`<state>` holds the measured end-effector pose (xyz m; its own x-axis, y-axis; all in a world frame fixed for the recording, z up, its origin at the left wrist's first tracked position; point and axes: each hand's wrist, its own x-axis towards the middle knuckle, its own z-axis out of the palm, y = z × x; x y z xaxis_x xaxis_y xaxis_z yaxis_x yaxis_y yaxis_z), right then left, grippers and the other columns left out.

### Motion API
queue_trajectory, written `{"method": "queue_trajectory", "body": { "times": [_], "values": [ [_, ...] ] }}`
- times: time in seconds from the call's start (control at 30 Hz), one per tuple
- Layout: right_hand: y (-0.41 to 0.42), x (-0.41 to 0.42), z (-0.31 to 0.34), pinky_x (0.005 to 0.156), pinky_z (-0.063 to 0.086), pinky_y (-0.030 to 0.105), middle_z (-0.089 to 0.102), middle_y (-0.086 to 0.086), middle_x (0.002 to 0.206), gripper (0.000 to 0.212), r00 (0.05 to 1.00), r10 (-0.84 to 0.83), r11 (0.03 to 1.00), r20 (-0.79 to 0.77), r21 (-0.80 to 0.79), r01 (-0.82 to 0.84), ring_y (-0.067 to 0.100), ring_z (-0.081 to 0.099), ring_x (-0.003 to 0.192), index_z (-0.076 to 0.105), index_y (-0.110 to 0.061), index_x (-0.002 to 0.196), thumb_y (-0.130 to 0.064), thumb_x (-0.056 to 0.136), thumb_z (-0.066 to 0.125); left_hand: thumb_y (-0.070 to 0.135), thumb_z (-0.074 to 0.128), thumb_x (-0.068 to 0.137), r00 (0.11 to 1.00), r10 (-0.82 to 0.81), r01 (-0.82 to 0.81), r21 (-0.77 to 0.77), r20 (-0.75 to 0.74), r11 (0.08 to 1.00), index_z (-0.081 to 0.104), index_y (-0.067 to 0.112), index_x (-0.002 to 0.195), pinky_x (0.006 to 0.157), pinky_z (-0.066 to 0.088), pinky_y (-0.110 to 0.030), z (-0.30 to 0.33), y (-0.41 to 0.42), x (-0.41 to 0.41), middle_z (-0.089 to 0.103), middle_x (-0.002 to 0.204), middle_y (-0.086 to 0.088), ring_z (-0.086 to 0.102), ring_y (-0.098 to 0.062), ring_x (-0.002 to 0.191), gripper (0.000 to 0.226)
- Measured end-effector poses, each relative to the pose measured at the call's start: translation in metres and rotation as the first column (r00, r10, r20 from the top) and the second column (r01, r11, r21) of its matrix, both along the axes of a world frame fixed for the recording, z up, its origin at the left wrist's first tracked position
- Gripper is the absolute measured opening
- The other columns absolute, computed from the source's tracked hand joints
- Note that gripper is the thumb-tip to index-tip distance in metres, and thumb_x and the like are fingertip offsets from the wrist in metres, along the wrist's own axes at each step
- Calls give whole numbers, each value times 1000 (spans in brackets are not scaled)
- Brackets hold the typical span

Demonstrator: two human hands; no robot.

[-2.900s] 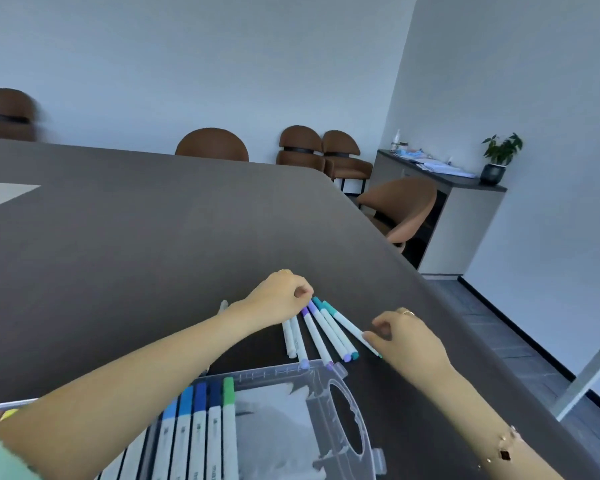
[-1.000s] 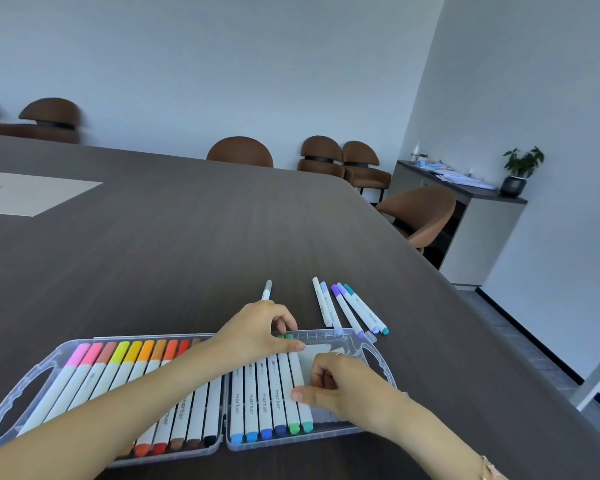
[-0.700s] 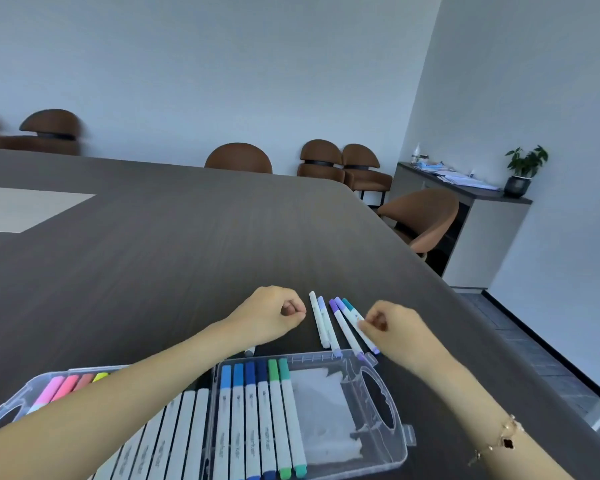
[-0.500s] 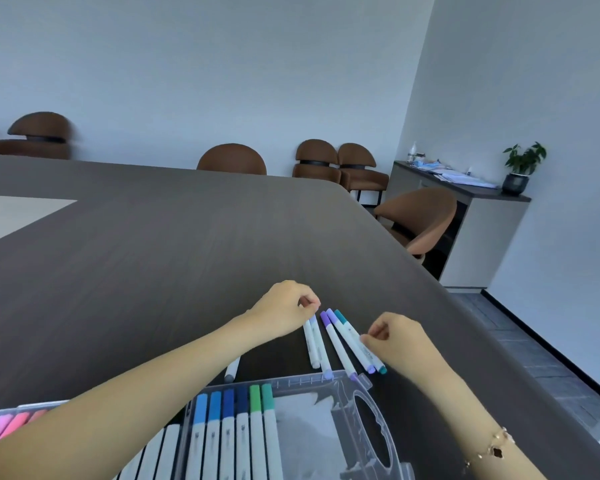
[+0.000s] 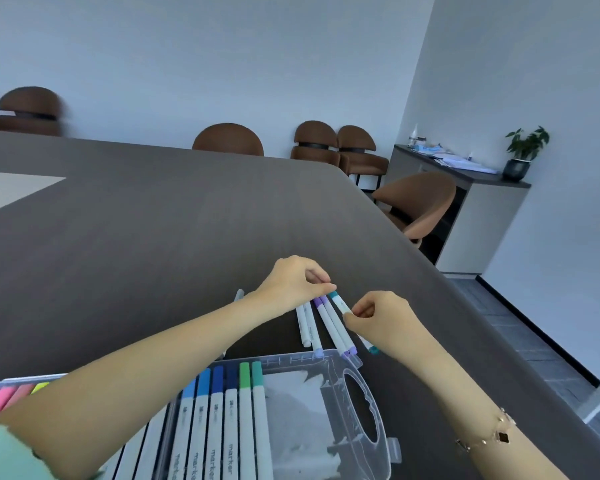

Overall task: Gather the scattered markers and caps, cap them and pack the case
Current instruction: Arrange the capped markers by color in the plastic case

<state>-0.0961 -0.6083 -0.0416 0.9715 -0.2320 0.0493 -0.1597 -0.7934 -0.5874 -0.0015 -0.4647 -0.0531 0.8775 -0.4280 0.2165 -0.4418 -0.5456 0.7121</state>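
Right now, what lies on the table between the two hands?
In the head view, the teal-capped marker spans from the left hand to the right hand; both pinch it. Two purple markers lie beside it.

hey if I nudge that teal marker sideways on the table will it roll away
Probably: the teal marker looks like a smooth round barrel on a flat, bare table. It looks slim and stiff, likely light. Both the left hand and right hand pinch it, so it should stay put for now.

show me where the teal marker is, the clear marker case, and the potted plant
teal marker (image 5: 338,301), head view, on its white barrel below the teal cap.
clear marker case (image 5: 378,403), head view, on its handle rim.
potted plant (image 5: 516,167), head view, on its dark pot.
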Motion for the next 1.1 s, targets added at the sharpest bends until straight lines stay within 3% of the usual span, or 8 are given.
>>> {"method": "queue_trajectory", "body": {
  "times": [0.2, 0.33, 0.43, 0.53, 0.6, 0.73, 0.93, 1.1],
  "values": [
    [39, -38, 23, 47, 36, 17, 48, 4, 61, 31, 963, 135, 989, -234, 95, -115, 11, 39, 47, 70, -2, 81, -32, 83, 64, 38, 73, 79, 997, -32, 33, 15, -74, 999, 76, 22, 97, 70, 43, -14, 13, 49, -47, 70, 90, 10, 62, -2, 82, 23],
    [69, -61, 17, 43, 29, 18, 37, -4, 48, 25, 913, 207, 978, -351, 99, -184, 8, 28, 37, 67, -13, 67, -33, 81, 65, 38, 72, 80, 992, -89, 95, 69, -89, 993, 75, 25, 95, 61, 40, -6, -1, 79, -79, 69, 87, 14, 58, 6, 72, 20],
    [83, -71, 5, 43, 30, 15, 43, -10, 36, 33, 895, 250, 968, -369, 91, -233, 5, 31, 30, 59, -17, 54, -31, 84, 61, 42, 74, 77, 994, -75, 80, 69, -79, 994, 73, 25, 94, 60, 39, -5, -13, 92, -93, 66, 87, 13, 54, 8, 69, 23],
    [88, -78, -4, 61, 52, 23, 71, -2, 68, 31, 894, 282, 959, -348, 113, -259, 2, 56, 53, 71, -12, 73, -40, 85, 64, 40, 72, 79, 998, -54, 55, 91, -19, 994, 72, 27, 96, 66, 39, -10, -18, 96, -100, 62, 86, 16, 54, 3, 79, 21],
    [87, -79, -9, 75, 55, 30, 74, 1, 80, 29, 906, 281, 959, -315, 132, -252, 10, 63, 71, 70, -16, 74, -42, 85, 66, 40, 70, 81, 998, -55, 50, 126, 37, 991, 72, 28, 98, 68, 37, -11, -18, 97, -102, 58, 84, 20, 53, 3, 81, 21],
    [86, -82, -16, 62, 48, 22, 72, -4, 77, 25, 922, 301, 954, -245, 76, -291, 4, 59, 63, 64, -21, 77, -44, 85, 64, 43, 69, 81, 990, -39, 16, 170, 136, 985, 71, 31, 97, 80, 40, -16, -21, 97, -104, 55, 94, 17, 52, 0, 90, 20],
    [80, -80, -20, 79, 52, 36, 70, 3, 91, 32, 901, 366, 927, -232, 0, -376, 18, 66, 83, 55, -19, 85, -51, 84, 63, 40, 68, 82, 986, -64, 36, 178, 152, 983, 71, 31, 97, 81, 42, -17, -23, 96, -102, 57, 94, 15, 53, -2, 90, 18],
    [77, -80, -18, 64, 41, 25, 59, -2, 72, 35, 857, 456, 878, -239, -34, -477, 11, 51, 62, 43, -25, 67, -48, 89, 57, 47, 65, 83, 963, -158, 89, 294, 219, 952, 74, 32, 97, 78, 46, -24, -17, 98, -98, 56, 89, 17, 52, -2, 85, 23]
  ]
}}
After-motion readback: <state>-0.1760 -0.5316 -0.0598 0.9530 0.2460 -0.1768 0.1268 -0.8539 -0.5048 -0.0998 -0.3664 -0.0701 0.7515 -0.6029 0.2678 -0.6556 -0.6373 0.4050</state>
